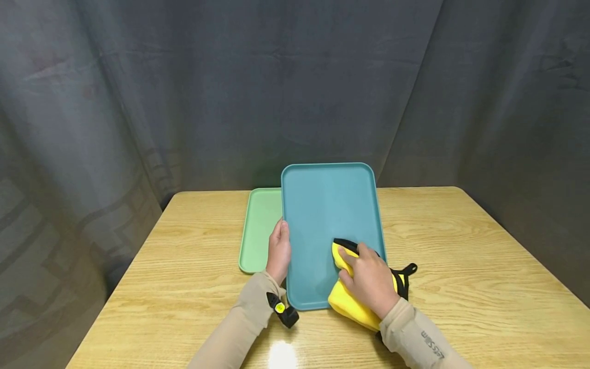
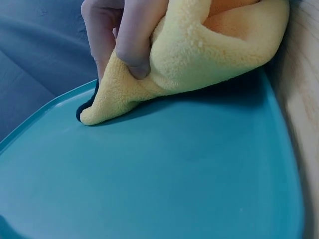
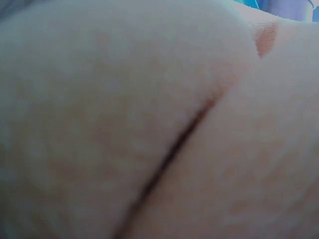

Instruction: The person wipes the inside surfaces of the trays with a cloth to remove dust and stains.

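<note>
A blue-teal rectangular tray (image 1: 329,205) is held tilted up, its far end raised in front of the dark curtain. My left hand (image 1: 278,254) grips its left rim, with the thumb at the edge and the other fingers hidden behind. My right hand (image 1: 371,281) pinches a yellow cloth (image 1: 351,309) with black trim against the lower right of the tray's face. In the left wrist view, fingers (image 2: 134,45) dig into the fluffy cloth (image 2: 189,59) where it meets the tray (image 2: 164,169). Blurred pale folds fill the right wrist view.
A light green tray (image 1: 259,230) lies on the wooden table (image 1: 184,266), partly covered by the blue-teal one. Grey curtains (image 1: 276,87) hang behind the table and at both sides. The cloth's black loop (image 1: 409,268) sticks out to the right.
</note>
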### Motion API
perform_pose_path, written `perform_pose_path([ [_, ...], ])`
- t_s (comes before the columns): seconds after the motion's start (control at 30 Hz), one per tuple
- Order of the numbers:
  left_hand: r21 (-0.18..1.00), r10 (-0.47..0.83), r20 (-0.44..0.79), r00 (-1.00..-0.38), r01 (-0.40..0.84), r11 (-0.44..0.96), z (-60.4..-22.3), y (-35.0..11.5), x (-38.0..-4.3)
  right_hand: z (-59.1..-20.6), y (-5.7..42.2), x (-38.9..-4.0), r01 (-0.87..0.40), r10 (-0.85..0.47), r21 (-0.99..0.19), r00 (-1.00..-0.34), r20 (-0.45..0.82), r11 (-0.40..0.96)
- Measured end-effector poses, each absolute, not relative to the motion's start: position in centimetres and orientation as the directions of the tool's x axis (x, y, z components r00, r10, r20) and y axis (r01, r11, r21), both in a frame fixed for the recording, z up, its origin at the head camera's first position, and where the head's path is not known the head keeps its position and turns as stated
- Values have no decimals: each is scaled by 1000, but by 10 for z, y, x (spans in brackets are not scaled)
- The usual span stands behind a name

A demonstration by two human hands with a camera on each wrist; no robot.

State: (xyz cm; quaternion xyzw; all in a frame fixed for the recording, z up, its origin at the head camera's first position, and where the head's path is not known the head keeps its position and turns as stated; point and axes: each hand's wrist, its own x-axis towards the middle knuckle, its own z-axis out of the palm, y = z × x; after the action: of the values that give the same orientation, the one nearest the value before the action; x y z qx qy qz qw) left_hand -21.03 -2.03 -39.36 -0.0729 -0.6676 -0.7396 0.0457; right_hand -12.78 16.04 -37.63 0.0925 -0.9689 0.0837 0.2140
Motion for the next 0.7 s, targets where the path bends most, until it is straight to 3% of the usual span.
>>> perform_pose_path([
  [0.7, 982, 41, 161, -986, 155, -107, -393, -22, -213, -375, 176, -126, -153, -86, -150, -921, 379, 977],
])
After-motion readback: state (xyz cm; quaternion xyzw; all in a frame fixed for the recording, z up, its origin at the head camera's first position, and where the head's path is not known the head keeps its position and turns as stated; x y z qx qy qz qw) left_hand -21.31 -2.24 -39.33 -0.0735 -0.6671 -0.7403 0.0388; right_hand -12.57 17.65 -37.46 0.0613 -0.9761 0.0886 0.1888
